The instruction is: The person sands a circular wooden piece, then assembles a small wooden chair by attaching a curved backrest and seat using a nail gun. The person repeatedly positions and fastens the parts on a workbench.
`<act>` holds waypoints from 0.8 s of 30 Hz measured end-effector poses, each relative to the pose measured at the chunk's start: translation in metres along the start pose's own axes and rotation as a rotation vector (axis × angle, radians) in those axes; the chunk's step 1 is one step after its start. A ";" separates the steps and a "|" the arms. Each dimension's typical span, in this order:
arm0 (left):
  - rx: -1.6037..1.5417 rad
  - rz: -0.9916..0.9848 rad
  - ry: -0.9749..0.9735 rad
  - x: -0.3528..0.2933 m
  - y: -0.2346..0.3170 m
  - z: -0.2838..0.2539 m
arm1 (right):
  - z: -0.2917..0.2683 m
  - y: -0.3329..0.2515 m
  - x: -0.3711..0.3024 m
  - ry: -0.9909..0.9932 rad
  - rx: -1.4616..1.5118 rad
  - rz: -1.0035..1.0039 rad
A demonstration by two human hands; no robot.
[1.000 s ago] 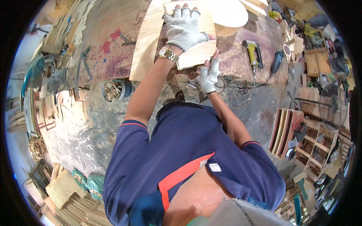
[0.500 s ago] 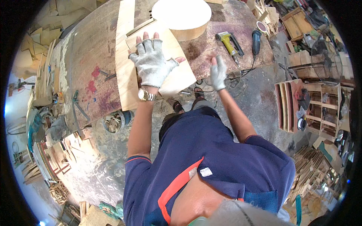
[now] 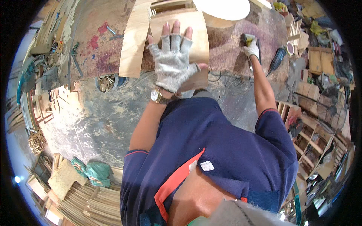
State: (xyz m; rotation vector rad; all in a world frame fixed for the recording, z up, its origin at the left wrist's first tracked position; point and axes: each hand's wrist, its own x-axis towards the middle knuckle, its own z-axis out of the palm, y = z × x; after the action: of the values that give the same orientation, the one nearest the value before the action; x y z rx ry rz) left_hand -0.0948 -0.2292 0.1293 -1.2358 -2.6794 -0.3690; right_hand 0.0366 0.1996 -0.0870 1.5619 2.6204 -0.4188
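My left hand, in a grey fingerless glove with a wristwatch below it, lies flat with fingers spread on a thin plywood sheet at the near edge of the stained workbench. My right hand, also gloved, reaches out to the right and is closed around a yellow-and-black power tool lying on the bench. A second, longer plywood strip sits just left of the sheet.
A pale round wooden disc stands behind the sheet. A dark power tool lies at the bench's right edge. Wooden boxes and shelves crowd the right; stacked slats and boards cover the floor at lower left.
My right hand has gone from the sheet's near edge out to the right and closed on the yellow power tool. The left hand stays flat on the plywood while the view has shifted.
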 end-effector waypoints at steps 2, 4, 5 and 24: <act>-0.077 -0.008 0.008 -0.005 0.004 -0.002 | -0.022 -0.010 -0.009 -0.001 0.075 0.015; -0.122 -0.023 0.004 -0.009 0.008 -0.002 | -0.051 -0.024 -0.036 0.069 0.183 -0.077; -0.090 -0.026 0.010 -0.010 0.009 -0.002 | -0.072 -0.032 -0.051 0.124 0.277 -0.157; -0.118 -0.047 -0.037 -0.016 0.018 -0.012 | -0.303 -0.240 -0.177 -0.283 0.135 -0.990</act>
State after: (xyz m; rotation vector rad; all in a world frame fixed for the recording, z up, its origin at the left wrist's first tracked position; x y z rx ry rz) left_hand -0.0698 -0.2331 0.1396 -1.2232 -2.7581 -0.5231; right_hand -0.0610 0.0199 0.2857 0.0655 2.9483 -0.7830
